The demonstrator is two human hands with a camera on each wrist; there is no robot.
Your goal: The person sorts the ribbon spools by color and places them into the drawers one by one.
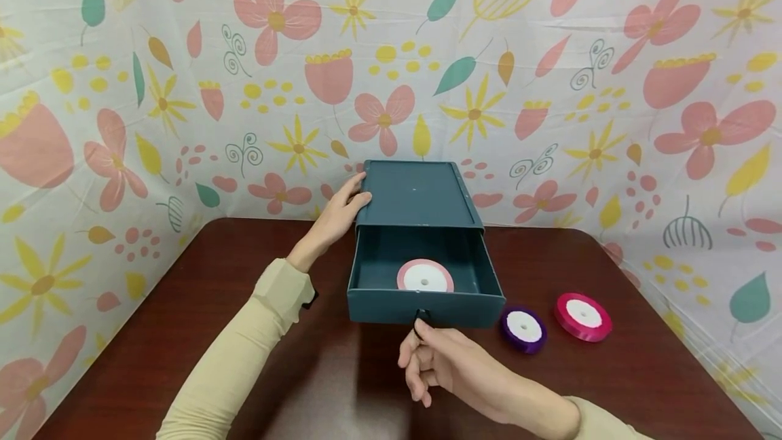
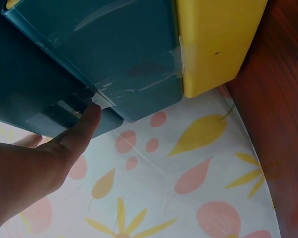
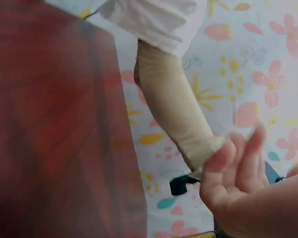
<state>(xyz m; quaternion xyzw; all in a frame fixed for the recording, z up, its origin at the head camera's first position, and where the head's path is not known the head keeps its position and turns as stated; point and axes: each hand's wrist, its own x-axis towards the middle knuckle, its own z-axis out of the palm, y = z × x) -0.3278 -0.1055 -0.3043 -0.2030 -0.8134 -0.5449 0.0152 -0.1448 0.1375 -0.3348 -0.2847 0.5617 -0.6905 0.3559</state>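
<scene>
A dark teal drawer box stands near the back of the table with its drawer pulled out toward me. Inside the drawer lies a pink ribbon spool with a white centre. My left hand rests on the box's left side, fingers extended along the upper edge; in the left wrist view a finger touches the teal side wall. At the drawer's front, my right hand pinches the small dark pull between thumb and forefinger, the other fingers loosely bent.
To the right of the drawer, a purple ribbon spool and a magenta ribbon spool lie on the dark red-brown table. A yellow section adjoins the teal box near the tabletop. Flower-printed cloth hangs behind and at both sides.
</scene>
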